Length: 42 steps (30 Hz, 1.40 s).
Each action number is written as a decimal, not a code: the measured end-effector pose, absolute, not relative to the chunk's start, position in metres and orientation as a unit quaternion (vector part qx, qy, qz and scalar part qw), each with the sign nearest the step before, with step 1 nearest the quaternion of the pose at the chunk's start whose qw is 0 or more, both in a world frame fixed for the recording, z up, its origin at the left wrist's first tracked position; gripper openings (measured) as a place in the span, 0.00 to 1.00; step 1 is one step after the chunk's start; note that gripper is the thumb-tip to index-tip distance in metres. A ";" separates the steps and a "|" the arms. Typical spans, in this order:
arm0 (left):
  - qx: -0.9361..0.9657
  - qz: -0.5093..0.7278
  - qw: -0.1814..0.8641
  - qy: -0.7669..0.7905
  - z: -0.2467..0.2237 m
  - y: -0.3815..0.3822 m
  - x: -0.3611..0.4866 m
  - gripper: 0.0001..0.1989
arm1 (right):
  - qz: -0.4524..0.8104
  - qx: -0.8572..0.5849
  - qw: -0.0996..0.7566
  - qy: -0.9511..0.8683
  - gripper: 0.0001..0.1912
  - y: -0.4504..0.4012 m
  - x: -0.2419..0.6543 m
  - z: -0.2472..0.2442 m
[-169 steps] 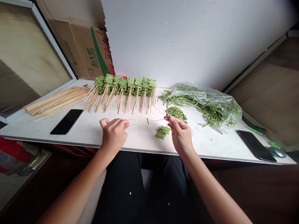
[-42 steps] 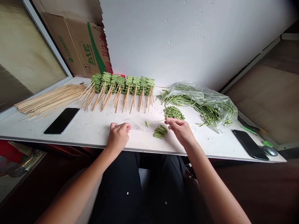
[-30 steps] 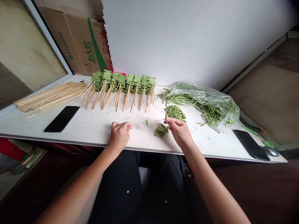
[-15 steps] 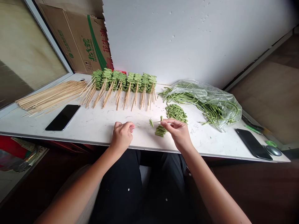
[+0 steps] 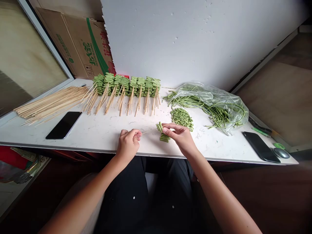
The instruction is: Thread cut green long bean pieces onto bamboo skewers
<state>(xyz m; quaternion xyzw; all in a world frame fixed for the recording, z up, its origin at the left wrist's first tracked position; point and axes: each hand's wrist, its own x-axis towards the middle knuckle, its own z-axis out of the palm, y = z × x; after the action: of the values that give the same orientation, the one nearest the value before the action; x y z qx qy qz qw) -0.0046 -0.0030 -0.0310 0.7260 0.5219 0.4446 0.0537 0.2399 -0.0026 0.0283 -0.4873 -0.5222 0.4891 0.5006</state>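
Observation:
My left hand [image 5: 128, 143] is closed on one end of a thin wooden skewer [image 5: 147, 132] above the front of the white table. Short green bean pieces [image 5: 159, 126] sit on the skewer near its other end. Fingers of my right hand [image 5: 179, 135] pinch at that end, beside the bean pieces; part of the skewer is hidden by them. Just below lies a small row of cut bean pieces [image 5: 165, 137] on the table. A pile of cut beans [image 5: 182, 118] is behind my right hand.
Stacked bean skewers [image 5: 126, 87] line the back, with loose skewers [image 5: 53, 100] at left. A phone [image 5: 63, 125] lies left, another phone [image 5: 261, 147] right. Long beans [image 5: 219, 113] spill from a plastic bag [image 5: 237, 104]. A cardboard box [image 5: 75, 45] stands behind.
The bean pieces on the skewer are now close together by my right fingertips, where they were apart before. The whole view has shifted slightly.

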 end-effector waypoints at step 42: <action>0.754 0.492 0.051 0.432 -0.044 0.008 -0.011 0.23 | 0.286 -0.593 0.493 -0.569 0.21 0.031 0.304 0.006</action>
<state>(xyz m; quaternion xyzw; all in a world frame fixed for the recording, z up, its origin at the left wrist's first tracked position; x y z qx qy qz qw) -0.0114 0.0085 -0.0441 0.7540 0.4318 0.4923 0.0515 0.3036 0.0310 0.0056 -0.5931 -0.5686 0.2860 0.4931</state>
